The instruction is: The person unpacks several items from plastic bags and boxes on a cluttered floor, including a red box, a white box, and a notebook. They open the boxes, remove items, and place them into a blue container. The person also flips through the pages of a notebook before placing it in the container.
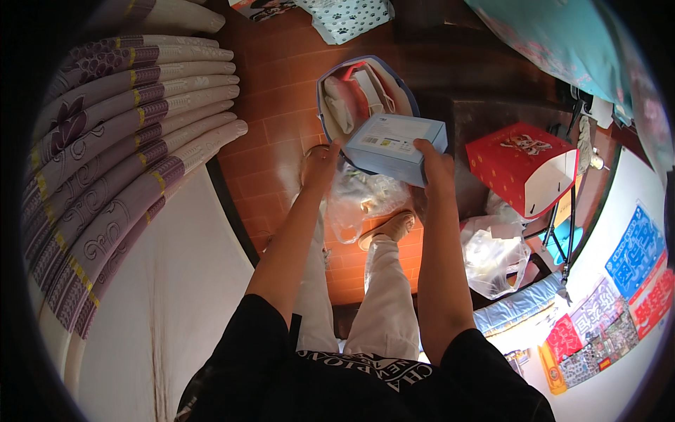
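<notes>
A light blue cardboard box [393, 142] with a printed label is held between both hands, tilted over the near edge of an open round fabric container [322, 108] with a blue rim. My left hand [322, 161] is at the box's left end, and my right hand [436, 161] grips its right end, thumb on the top face. Inside the container lie a red item [358, 79], a white item [377, 89] and beige cloth [337, 103]. Below the box, a clear plastic bag [369, 198] rests on the tiled floor near my feet.
A red gift bag [506, 163] lies on its side at the right, above a white plastic bag [495, 258] and beside a black metal stand [553, 227]. Patterned curtain folds [153, 105] fill the left. A paw-print bag [348, 18] is at the top.
</notes>
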Action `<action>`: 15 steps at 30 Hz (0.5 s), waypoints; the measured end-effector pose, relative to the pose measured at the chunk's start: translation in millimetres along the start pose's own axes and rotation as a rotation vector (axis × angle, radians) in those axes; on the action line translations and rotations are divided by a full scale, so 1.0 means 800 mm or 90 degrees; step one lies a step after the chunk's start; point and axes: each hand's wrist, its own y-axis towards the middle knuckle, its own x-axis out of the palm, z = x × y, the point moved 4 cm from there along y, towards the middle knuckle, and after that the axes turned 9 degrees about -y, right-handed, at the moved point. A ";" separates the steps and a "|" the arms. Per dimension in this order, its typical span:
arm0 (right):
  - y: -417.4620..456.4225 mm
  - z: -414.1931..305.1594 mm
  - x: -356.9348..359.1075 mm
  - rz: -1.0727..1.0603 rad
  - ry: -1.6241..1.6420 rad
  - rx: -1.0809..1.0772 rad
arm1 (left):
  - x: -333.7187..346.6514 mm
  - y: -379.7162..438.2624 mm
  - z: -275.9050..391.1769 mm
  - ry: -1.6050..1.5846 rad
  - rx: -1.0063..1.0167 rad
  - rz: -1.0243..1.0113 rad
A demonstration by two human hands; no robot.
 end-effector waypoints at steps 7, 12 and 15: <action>-0.016 -0.035 0.009 0.121 -0.451 0.020 | 0.016 -0.008 0.011 0.226 0.094 -0.071; -0.006 -0.055 0.050 0.113 -0.551 0.045 | 0.025 -0.024 0.011 0.229 0.121 -0.063; -0.018 -0.074 0.058 0.104 -0.610 -0.024 | 0.022 -0.024 0.018 0.180 0.134 -0.055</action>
